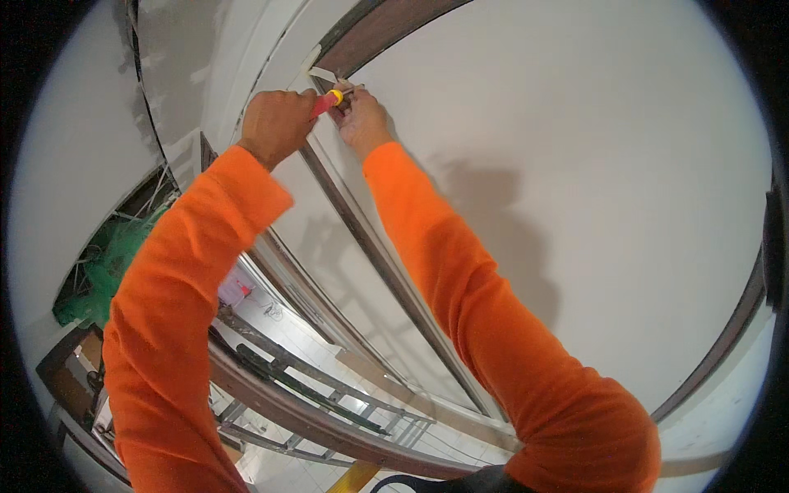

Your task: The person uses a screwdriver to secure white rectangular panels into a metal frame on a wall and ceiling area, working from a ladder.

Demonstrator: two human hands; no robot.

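Observation:
My left hand (275,123) is closed in a fist around a hand tool with a red handle (326,103) and a yellow collar; its working end is too small to tell. My right hand (362,121) is raised beside it, fingers bent together near the collar, at the upper corner of a dark brown wooden frame (353,218) around a pale panel. What those fingers pinch, if anything, is hidden. A short white strip (322,75) sticks out at the corner, just above both hands.
The pale panel (625,214) fills the right side. Below lie a metal ladder (296,444), a dark curved rail (329,427) and a white tiled floor (271,308). Green netting (119,263) hangs by an opening at left, beside a grey wall (74,164).

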